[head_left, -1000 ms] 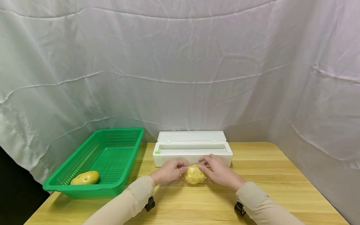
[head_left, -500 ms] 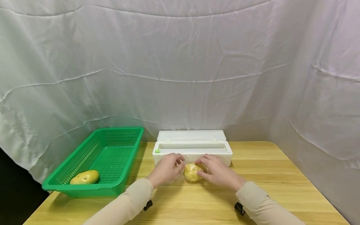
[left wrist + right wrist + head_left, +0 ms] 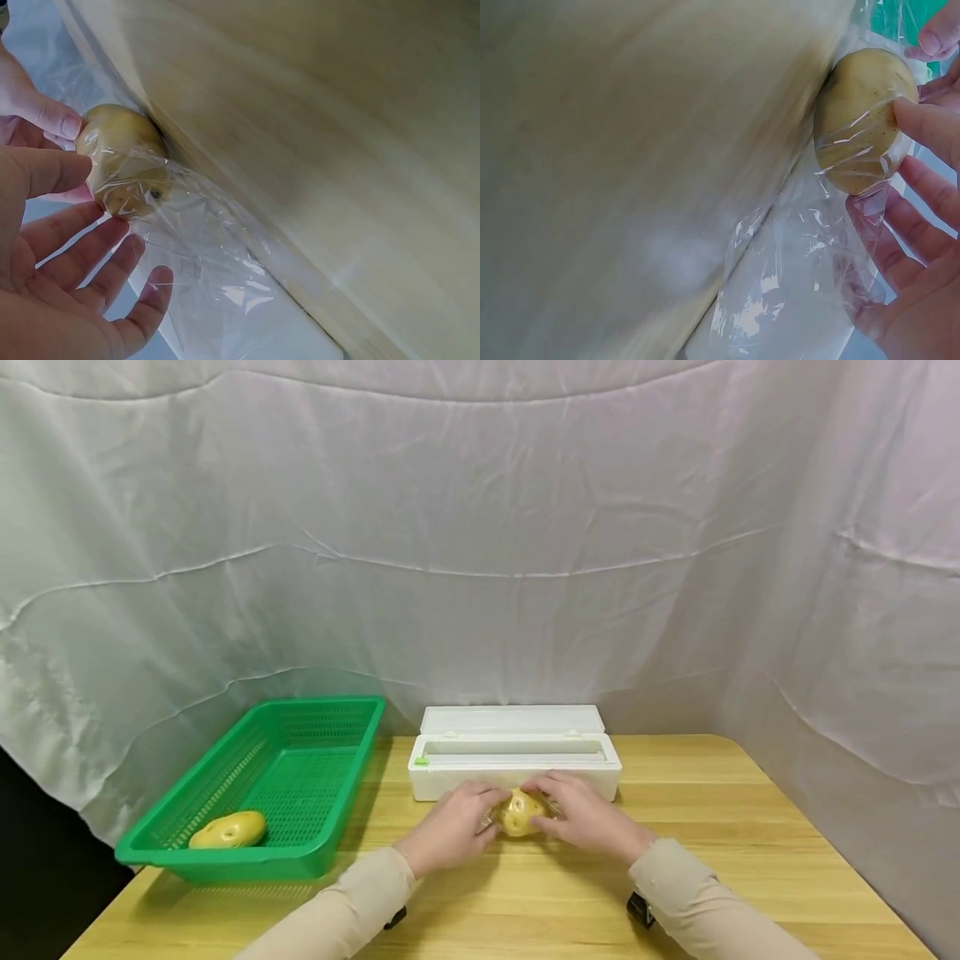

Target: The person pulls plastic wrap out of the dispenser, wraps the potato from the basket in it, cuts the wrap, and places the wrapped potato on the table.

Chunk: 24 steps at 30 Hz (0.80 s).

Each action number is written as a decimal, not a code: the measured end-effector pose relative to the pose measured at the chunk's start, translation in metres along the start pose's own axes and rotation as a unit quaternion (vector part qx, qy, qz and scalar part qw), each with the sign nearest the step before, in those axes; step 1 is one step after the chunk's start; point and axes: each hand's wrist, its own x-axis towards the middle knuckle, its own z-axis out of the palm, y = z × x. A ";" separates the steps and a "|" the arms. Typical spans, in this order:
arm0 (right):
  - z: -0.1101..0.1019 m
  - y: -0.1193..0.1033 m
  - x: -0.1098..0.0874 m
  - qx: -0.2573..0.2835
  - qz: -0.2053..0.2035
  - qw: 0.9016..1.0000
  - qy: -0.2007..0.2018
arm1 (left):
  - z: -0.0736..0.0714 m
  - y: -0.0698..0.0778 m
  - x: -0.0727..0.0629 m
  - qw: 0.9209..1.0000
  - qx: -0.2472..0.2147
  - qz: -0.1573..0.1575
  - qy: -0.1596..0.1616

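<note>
Head view: half a second ago the left hand [image 3: 453, 828] hung just beside the potato [image 3: 519, 814]; now its thumb and fingertips meet the potato's left end, holding it. The right hand [image 3: 588, 820] remains clasped round the right end. Between them, before the white box [image 3: 431, 783], the potato has shifted slightly rightward, clear film [image 3: 225, 270] draped over it. Another potato [image 3: 228, 831] lies unmoved in the green basket [image 3: 330, 831].

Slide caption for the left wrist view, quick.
Left hand and right hand touching a potato draped in clear film.
</note>
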 end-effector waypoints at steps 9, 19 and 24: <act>-0.003 -0.002 -0.002 0.014 0.021 1.000 -0.014 | -0.006 -0.001 -0.005 0.998 -0.041 -0.038 -0.032; -0.007 -0.006 0.000 -0.005 0.015 1.000 -0.005 | -0.011 -0.010 -0.010 0.996 -0.086 -0.036 0.002; -0.008 -0.007 0.002 -0.001 0.018 1.000 -0.012 | -0.014 -0.017 -0.018 0.991 -0.112 -0.049 0.046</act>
